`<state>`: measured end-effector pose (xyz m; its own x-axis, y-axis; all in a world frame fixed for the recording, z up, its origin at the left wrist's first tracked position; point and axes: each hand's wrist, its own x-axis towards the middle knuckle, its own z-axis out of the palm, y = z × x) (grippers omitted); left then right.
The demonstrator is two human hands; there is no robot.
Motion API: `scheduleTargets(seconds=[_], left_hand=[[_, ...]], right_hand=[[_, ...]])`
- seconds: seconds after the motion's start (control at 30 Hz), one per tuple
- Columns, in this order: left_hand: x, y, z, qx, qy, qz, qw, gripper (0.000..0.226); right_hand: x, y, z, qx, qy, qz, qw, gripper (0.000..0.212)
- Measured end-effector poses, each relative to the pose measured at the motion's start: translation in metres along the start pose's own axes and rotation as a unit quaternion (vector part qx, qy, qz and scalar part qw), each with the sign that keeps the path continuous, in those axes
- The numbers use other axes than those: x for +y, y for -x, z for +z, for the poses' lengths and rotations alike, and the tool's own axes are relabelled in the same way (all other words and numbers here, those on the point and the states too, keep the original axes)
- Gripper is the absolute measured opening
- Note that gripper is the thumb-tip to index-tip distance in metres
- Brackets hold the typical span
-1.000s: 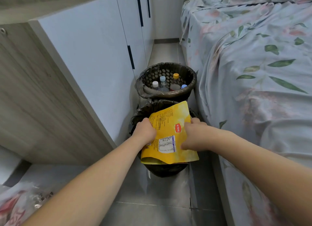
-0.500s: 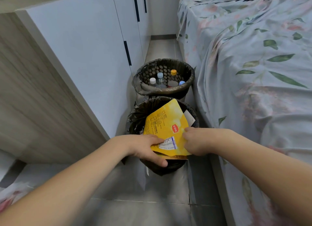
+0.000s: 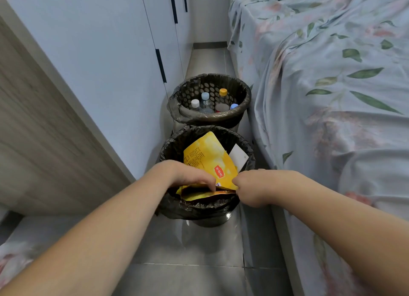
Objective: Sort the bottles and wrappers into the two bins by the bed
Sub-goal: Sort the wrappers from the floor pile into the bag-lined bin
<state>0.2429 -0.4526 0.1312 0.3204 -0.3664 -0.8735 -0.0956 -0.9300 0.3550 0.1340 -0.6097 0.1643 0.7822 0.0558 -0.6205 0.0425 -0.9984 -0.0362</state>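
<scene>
Both hands, left hand (image 3: 188, 176) and right hand (image 3: 250, 185), are pinching a yellow wrapper (image 3: 208, 160) inside the near bin (image 3: 199, 209).

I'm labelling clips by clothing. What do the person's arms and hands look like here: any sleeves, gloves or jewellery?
Both forearms are bare as far as the picture shows, with no sleeve edge in view. The left hand and the right hand wear no gloves. No watch, bracelet or ring shows on either wrist or on the fingers that can be seen. No markings show.
</scene>
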Motion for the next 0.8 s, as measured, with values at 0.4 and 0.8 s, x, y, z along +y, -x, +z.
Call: scheduleTargets(seconds=[0.4, 0.8], left_hand=[[0.004, -0.063, 0.006, 0.152, -0.228, 0.01, 0.962, 0.092], [-0.005, -0.026, 0.01, 0.29, -0.211, 0.089, 0.929, 0.069]], right_hand=[[-0.003, -0.003, 0.003, -0.02, 0.036, -0.007, 0.999, 0.014], [-0.002, 0.001, 0.0, 0.049, -0.019, -0.018, 0.998, 0.027]])
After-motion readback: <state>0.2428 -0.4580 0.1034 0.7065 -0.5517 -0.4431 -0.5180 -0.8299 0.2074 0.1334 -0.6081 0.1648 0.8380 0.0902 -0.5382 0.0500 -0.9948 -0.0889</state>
